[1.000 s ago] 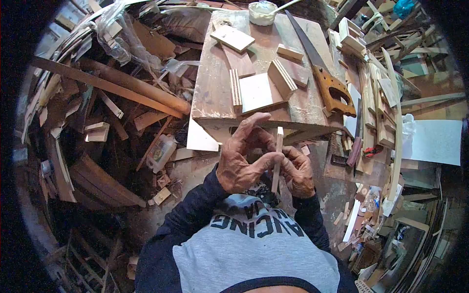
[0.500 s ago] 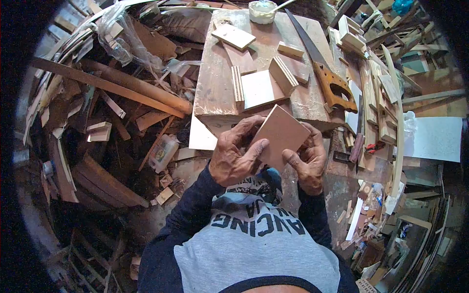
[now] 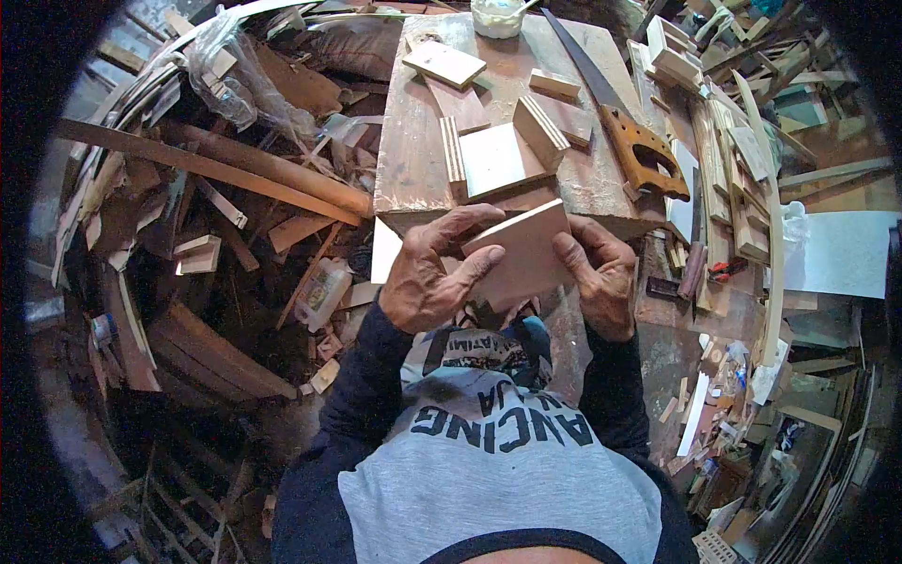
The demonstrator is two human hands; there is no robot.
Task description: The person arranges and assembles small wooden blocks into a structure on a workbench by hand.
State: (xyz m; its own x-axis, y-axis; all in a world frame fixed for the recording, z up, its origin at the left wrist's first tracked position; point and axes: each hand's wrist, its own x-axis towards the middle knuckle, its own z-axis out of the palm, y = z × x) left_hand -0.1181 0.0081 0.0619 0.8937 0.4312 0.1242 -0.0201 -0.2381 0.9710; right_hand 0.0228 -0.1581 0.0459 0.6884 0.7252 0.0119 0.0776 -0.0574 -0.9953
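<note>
Between my two hands, in front of the bench's near edge, is a thin square piece of plywood [image 3: 520, 256], tilted so its pale top edge shows. My left hand [image 3: 434, 268] grips its left side, thumb on the near face. At the right side my right hand [image 3: 599, 273] pinches it with the thumb in front; the fingers behind are partly hidden. Just beyond, on the wooden bench [image 3: 409, 169], stands a small plywood assembly [image 3: 498, 160] with a pale base and two upright sides.
A handsaw [image 3: 644, 160] lies along the bench's right side. Toward the back are a tub of white paste [image 3: 498, 21], a flat wood block [image 3: 444, 63] and a smaller block [image 3: 554, 84]. Scrap wood [image 3: 282, 202] crowds the left; wood strips [image 3: 728, 179] lie right.
The plywood piece has turned from a corner-up diamond to a flatter, more level tilt. My hands have moved slightly apart, and the view has shifted a little.
</note>
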